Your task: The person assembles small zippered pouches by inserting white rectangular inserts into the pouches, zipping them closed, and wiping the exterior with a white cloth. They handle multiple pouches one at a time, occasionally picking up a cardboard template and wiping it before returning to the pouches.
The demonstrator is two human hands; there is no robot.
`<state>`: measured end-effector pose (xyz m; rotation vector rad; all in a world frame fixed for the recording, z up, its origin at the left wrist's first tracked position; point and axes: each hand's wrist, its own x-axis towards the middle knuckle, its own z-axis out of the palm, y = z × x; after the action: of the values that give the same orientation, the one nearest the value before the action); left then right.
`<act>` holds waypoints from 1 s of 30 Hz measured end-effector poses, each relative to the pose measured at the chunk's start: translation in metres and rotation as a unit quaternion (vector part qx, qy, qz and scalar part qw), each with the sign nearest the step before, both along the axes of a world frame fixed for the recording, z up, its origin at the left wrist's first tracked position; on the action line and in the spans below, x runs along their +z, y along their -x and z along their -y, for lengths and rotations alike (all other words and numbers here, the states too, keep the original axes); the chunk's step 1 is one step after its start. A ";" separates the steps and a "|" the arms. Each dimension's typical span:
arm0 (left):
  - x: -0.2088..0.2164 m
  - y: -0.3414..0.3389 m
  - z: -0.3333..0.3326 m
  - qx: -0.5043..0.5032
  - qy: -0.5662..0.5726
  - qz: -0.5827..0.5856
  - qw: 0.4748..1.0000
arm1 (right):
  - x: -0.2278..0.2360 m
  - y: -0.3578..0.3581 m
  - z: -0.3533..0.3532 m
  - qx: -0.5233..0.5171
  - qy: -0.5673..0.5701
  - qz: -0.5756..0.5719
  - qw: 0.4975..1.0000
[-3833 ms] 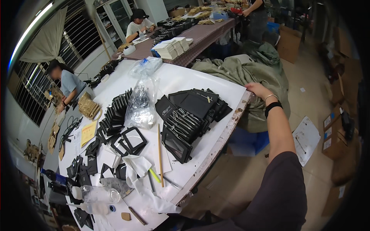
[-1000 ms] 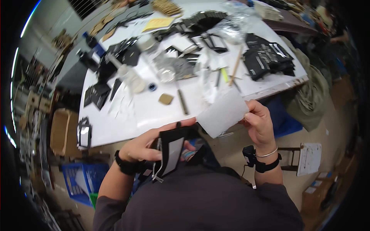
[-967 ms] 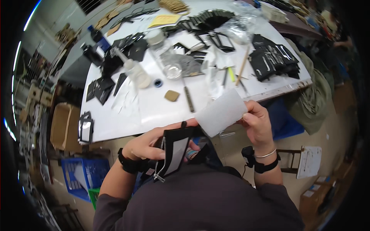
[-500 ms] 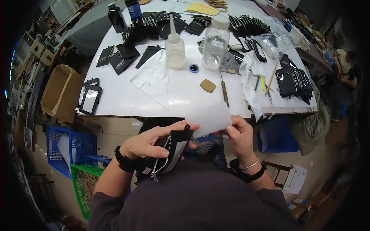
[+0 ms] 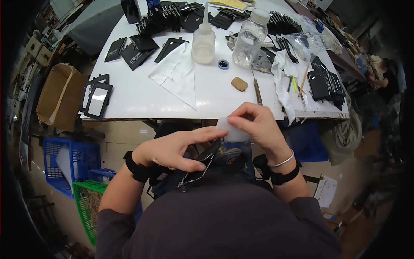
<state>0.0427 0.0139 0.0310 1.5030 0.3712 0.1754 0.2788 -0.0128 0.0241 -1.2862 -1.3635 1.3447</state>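
Observation:
In my lap area, close to my body, my left hand grips a small black zip pouch, thumb on the near side. The pouch's silver zipper runs along its edge, with the pull hanging at the lower end. My right hand pinches a translucent white sheet between thumb and fingers. The sheet's left edge meets my left fingertips, beside the pouch's top end. Whether part of the sheet is inside the pouch is hidden by my fingers.
Ahead on the white table stand a nozzle bottle and a clear jar. Near them are a blue cap, a tan block, an awl-like tool, white cloth and several black pouches. Blue baskets sit left.
My right hand has moved up and left, bringing the sheet to the pouch; less of the sheet shows. The pouch has turned, so its pale panel is out of sight.

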 end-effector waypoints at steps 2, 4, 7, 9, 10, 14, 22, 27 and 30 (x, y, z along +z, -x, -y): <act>-0.015 0.005 -0.006 0.000 0.035 0.059 0.998 | -0.001 -0.016 -0.004 -0.123 -0.020 -0.093 0.988; -0.018 0.011 -0.009 -0.006 0.051 0.076 0.996 | 0.001 -0.040 -0.006 -0.200 -0.078 -0.098 0.972; -0.010 0.014 -0.004 0.071 0.200 0.100 0.972 | 0.016 -0.064 0.016 -0.057 0.018 0.013 0.998; -0.015 0.009 -0.004 0.116 0.230 0.144 0.956 | 0.011 -0.057 0.031 -0.038 0.060 0.026 0.997; -0.015 0.009 -0.006 0.104 0.243 0.141 0.954 | 0.008 -0.051 0.036 -0.029 0.083 0.032 0.996; -0.022 0.001 -0.007 0.091 0.221 0.135 0.962 | -0.005 -0.022 0.028 -0.102 0.132 -0.062 0.984; -0.025 0.004 -0.002 0.208 0.310 0.150 0.915 | -0.015 -0.047 0.027 -0.127 -0.132 0.191 0.964; -0.023 -0.012 0.002 0.117 0.211 0.140 0.960 | -0.012 0.013 0.019 -0.032 0.159 -0.165 0.973; -0.025 -0.014 0.006 0.109 0.210 0.159 0.958 | -0.021 0.010 0.021 -0.051 0.147 -0.117 0.981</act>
<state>0.0572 0.0076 0.0061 0.9909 0.2913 0.4779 0.2690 -0.0335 0.0030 -1.3180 -0.9515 1.6120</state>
